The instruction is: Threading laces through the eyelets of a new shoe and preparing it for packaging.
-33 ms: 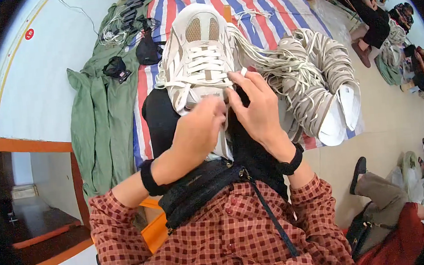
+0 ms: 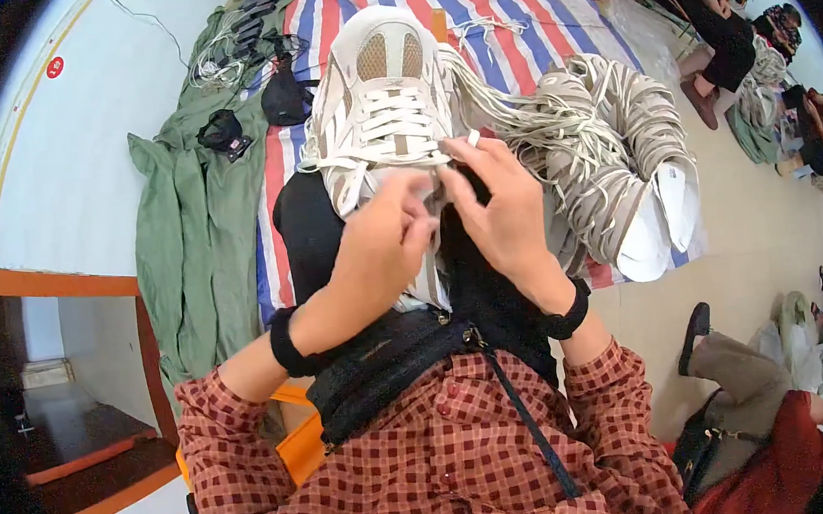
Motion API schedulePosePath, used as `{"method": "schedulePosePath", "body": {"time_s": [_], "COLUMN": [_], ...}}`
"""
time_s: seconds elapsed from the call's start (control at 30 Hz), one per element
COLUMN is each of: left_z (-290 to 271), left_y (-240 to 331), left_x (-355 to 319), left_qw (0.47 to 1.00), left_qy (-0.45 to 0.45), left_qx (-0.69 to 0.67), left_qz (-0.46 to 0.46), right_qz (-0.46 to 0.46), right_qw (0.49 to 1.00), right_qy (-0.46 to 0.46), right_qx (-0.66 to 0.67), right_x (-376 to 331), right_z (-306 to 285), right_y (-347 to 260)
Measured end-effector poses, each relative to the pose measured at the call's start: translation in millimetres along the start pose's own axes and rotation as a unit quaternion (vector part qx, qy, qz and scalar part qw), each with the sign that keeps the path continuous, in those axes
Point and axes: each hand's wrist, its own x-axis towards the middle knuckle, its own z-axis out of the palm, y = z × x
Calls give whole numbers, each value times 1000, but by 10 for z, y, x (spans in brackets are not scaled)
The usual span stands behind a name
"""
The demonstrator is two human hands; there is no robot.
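Head view: a white and tan sneaker (image 2: 382,105) is held on the lap, a white lace (image 2: 399,123) is pinched near its top holes by the bent fingers of the left hand (image 2: 372,250) and right hand (image 2: 500,211), and the lace is best pulled snug and flat.

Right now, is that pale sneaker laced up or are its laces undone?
Partly laced. The sneaker has white lace crossed through its lower eyelets, while the left hand and right hand pinch the loose ends near the tongue; no tied bow shows.
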Motion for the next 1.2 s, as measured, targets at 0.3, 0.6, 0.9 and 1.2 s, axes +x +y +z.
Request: {"method": "schedulePosePath", "body": {"time_s": [0.3,0.6,0.9,1.2], "left_z": [73,203,195,-45], "left_y": [-41,-12,-264,123], "left_x": [153,295,276,-181], "left_qw": [983,984,986,996], "left_qy": [83,80,72,-60], "left_qx": [-139,-128,65,31], "left_qz": [-88,-92,-132,-58], "right_qz": [151,190,95,202], "right_qw": [974,961,969,946], "right_qy": [-24,-21,-5,13], "right_qx": [165,199,228,254], "right_x": [70,115,-76,-281], "right_z": [-4,-108,229,-258], "right_y": [64,284,220,244]}}
